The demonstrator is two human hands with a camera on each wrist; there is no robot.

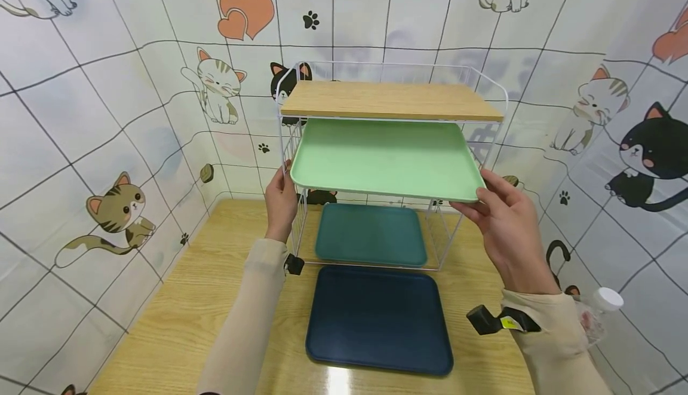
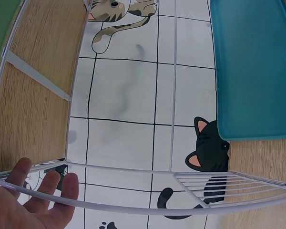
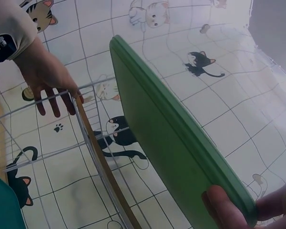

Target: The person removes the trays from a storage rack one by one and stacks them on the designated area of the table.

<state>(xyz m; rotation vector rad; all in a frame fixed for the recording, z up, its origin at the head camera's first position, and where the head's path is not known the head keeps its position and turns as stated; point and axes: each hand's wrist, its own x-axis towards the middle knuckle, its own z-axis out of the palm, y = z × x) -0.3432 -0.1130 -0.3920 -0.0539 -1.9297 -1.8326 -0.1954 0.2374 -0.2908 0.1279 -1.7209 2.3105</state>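
A light green tray [image 1: 387, 159] spans the front of a white wire rack [image 1: 279, 138], its back edge just below the wooden top board [image 1: 389, 99] in the head view. My right hand [image 1: 505, 227] pinches the tray's near right corner. The right wrist view has the green tray [image 3: 157, 138] apart from the board's edge [image 3: 102, 157], with the thumb on the near face. At the rack's left side, my left hand [image 1: 282, 201] grips the white wire post; in the left wrist view its fingers [image 2: 66, 200] curl around the wire by the board [image 2: 43, 90].
A teal tray [image 1: 371, 233] lies on the rack's bottom level. In front, a dark blue tray [image 1: 378, 320] lies on the wooden table [image 1: 188, 299]. A clear bottle with a white cap [image 1: 607, 299] is partly behind the right forearm. Cat-patterned walls [image 1: 161, 84] enclose the table.
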